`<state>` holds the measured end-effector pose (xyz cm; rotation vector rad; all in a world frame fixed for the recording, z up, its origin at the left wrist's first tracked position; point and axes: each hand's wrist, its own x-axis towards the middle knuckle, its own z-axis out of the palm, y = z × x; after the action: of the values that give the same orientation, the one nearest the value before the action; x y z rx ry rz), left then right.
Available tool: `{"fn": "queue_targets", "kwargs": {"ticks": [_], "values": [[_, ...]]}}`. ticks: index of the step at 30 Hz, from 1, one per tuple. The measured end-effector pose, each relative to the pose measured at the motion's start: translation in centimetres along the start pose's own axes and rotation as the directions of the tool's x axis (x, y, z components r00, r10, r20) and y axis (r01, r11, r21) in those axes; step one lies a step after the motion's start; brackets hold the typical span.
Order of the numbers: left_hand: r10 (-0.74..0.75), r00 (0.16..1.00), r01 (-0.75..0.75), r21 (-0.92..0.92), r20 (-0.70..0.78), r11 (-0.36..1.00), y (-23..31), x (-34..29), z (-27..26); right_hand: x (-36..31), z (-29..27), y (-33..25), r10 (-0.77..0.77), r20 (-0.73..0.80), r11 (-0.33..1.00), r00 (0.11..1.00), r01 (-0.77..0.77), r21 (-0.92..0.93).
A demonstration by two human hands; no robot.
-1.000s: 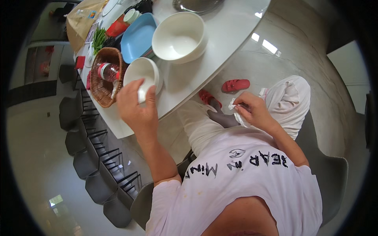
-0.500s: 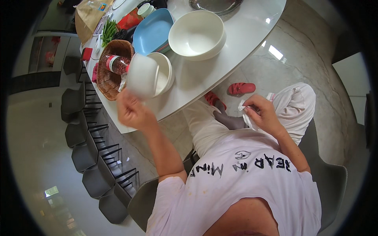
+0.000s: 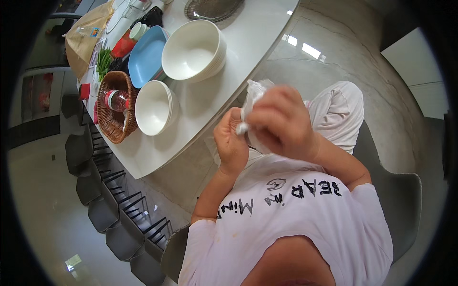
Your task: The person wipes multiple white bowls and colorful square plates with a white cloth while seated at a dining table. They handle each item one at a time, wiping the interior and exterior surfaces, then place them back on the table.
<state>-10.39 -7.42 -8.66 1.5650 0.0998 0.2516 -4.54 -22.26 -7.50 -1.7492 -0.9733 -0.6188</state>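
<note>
Above my lap my two hands are close together at a crumpled white tissue (image 3: 253, 97). My left hand (image 3: 232, 143) has its fingers curled, with the lower end of the tissue at its thumb and fingertips. My right hand (image 3: 284, 121), smeared by motion, is bent over the tissue from the right and closed on it. Its fingertips are partly hidden. On the table beyond, small white bowls (image 3: 153, 108) stand nested beside a larger stack of white bowls (image 3: 191, 52).
The white table (image 3: 200, 119) has its curved edge before me. A wicker basket (image 3: 110, 131) with a bottle (image 3: 116, 99), a blue tray (image 3: 145, 55), green vegetables (image 3: 103, 62) and a clear dish (image 3: 212, 8) are on it. Grey chairs (image 3: 102, 212) line up on the left.
The white bowl that my left hand held is now with the small bowls, released. My left hand has come right to the tissue; my right hand has moved left and up with it.
</note>
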Motion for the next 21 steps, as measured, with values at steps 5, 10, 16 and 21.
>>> {"fn": "queue_targets", "kwargs": {"ticks": [5,10,16,21], "values": [[-0.283,0.959,0.271,-0.389,0.028,0.88,-0.2,0.7,1.1,-1.7,-0.3,4.7,0.74,0.202,0.41,0.642,-0.667,0.622],[-0.442,0.896,0.321,-0.632,-0.039,0.706,0.1,1.3,2.5,-8.1,1.0,3.3,0.65,-0.132,0.728,0.748,-0.562,0.392],[-0.359,0.929,0.33,-0.622,0.083,0.71,0.1,0.6,3.9,-6.2,-0.1,1.8,-0.164,-0.094,0.927,0.982,0.12,-0.356],[-0.232,0.926,0.363,-0.527,0.299,0.769,-3.1,-0.2,2.2,-2.5,-1.1,0.9,-0.082,-0.13,0.915,0.988,0.023,-0.403]]}}
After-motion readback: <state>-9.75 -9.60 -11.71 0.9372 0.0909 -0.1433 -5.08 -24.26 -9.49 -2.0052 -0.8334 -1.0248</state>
